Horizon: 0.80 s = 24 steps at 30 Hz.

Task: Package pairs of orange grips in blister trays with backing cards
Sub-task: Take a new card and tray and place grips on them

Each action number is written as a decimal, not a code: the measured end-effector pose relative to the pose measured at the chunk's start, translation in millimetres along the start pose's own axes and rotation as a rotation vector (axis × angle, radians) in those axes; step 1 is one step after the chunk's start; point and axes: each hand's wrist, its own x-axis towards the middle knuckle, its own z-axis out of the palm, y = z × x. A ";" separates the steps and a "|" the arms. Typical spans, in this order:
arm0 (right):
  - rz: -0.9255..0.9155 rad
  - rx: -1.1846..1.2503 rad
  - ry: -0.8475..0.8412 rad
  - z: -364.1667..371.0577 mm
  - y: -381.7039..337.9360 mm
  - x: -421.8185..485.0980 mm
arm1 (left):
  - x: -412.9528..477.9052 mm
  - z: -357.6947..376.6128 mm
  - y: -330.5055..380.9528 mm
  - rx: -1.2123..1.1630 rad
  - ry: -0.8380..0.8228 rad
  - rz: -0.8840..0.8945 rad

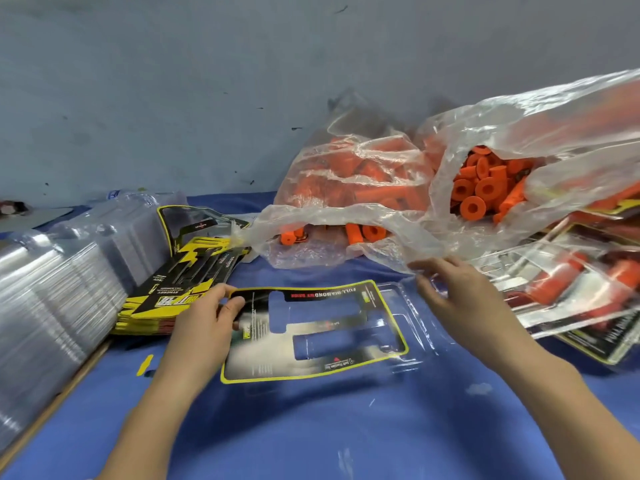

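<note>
A head-worn camera looks down at a blue tabletop (311,427). Near its middle lies a clear blister tray (412,306) with a black-and-yellow backing card (263,362) lying over it; the card's two cut-outs show no grips in them. The left hand (204,320) pinches the card's left end between thumb and fingers. The right hand (460,292) hovers at the tray's right end with fingers loosely spread, grasping nothing; whether it touches the tray or the plastic beside it is unclear.

Toward the tabletop's far right, open clear bags hold the loose orange grips (485,188). Finished packs (571,282) pile up at the right edge. A stack of cards (180,282) and stacks of empty trays (52,282) sit along the left edge.

The step appears to be seating the card on the tray. Next, likely, a pair of grips must come from the bags.
</note>
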 end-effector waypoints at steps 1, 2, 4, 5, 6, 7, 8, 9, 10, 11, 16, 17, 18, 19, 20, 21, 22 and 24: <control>-0.030 -0.067 -0.048 2.5 2.5 -1.9 | 0.1 0.5 -0.2 -0.002 -0.013 -0.008; -0.050 -0.141 -0.102 4.8 4.9 -4.5 | 0.0 1.2 0.0 -0.010 -0.022 -0.013; -0.083 -0.285 -0.181 9.1 8.5 -11.6 | 0.0 1.6 -0.1 -0.019 -0.017 -0.016; -0.100 -0.327 -0.192 10.9 9.8 -14.6 | 0.5 1.0 -0.7 -0.015 0.002 -0.018; -0.112 -0.341 -0.185 11.8 10.1 -16.9 | 1.3 0.0 -1.7 -0.011 0.029 -0.023; -0.117 -0.341 -0.170 12.0 10.5 -18.1 | 2.3 -1.3 -3.2 -0.008 0.053 -0.029; -0.119 -0.342 -0.157 12.3 10.7 -19.0 | 3.1 -2.1 -4.3 -0.009 0.066 -0.037; -0.125 -0.354 -0.148 12.4 10.8 -19.6 | 3.6 -2.7 -5.3 -0.013 0.068 -0.044; -0.139 -0.375 -0.136 12.6 10.6 -20.1 | 3.7 -2.8 -5.7 -0.021 0.059 -0.050; -0.158 -0.389 -0.118 12.7 10.7 -20.7 | 3.7 -2.5 -5.5 -0.031 0.048 -0.053; -0.184 -0.364 -0.123 9.6 6.8 -24.8 | 2.4 -2.6 -2.8 -0.016 0.015 -0.050; -0.176 -0.362 -0.142 9.1 6.0 -24.9 | 2.2 -3.5 -1.9 -0.007 0.009 -0.047; -0.165 -0.362 -0.159 8.7 5.3 -25.1 | 1.6 -4.2 -0.8 0.004 0.002 -0.041; -0.155 -0.359 -0.170 8.2 5.2 -25.3 | 1.0 -4.9 0.4 0.012 -0.005 -0.034; -0.147 -0.354 -0.177 7.6 5.8 -25.5 | 0.3 -5.2 1.7 0.013 -0.012 -0.027; -0.141 -0.348 -0.181 7.0 6.6 -25.9 | -0.5 -5.7 2.6 0.011 -0.019 -0.022; -0.137 -0.342 -0.180 6.2 7.1 -26.1 | -1.2 -6.1 3.1 0.010 -0.028 -0.018; -0.128 -0.305 -0.162 4.2 7.5 -26.0 | -2.2 -5.8 2.8 0.019 -0.046 -0.007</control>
